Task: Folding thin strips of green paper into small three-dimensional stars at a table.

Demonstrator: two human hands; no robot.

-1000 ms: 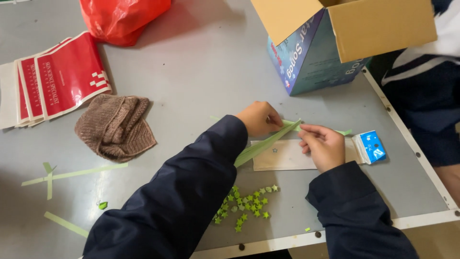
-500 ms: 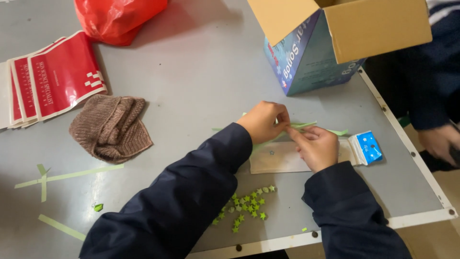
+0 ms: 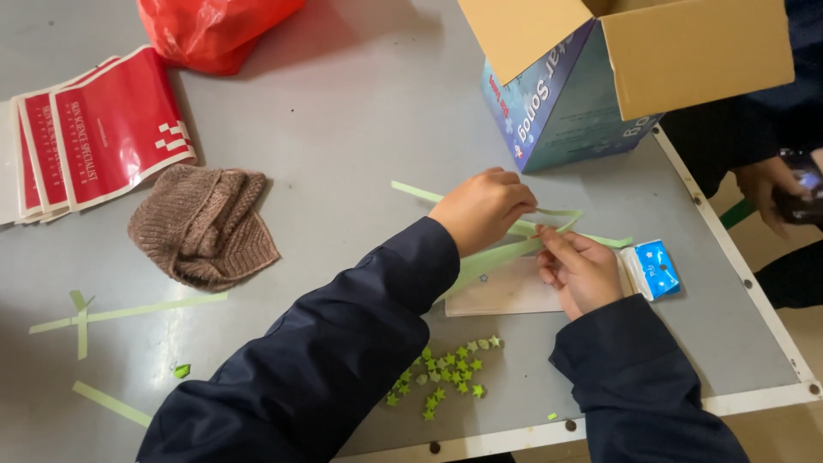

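Where hands (image 3: 536, 240) meet, green paper strip (image 3: 506, 253) partly hidden.

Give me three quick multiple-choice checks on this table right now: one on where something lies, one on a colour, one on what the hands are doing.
1. Where does the pile of small folded stars lie?
A. Inside the cardboard box
B. On the table near its front edge, beside the left sleeve
C. On the brown knit hat

2. What colour is the paper strip held between the hands?
A. Light green
B. Red
C. Blue

3. How do the hands stand?
A. Both flat on the table, holding nothing
B. Left hand and right hand both pinch the strip
C. Only the right hand touches it

Answers:
1 B, the stars sit on the grey table below the arms, apart from the box and the hat.
2 A, it matches the loose green strips at the left.
3 B, fingers of both hands close on the strip.
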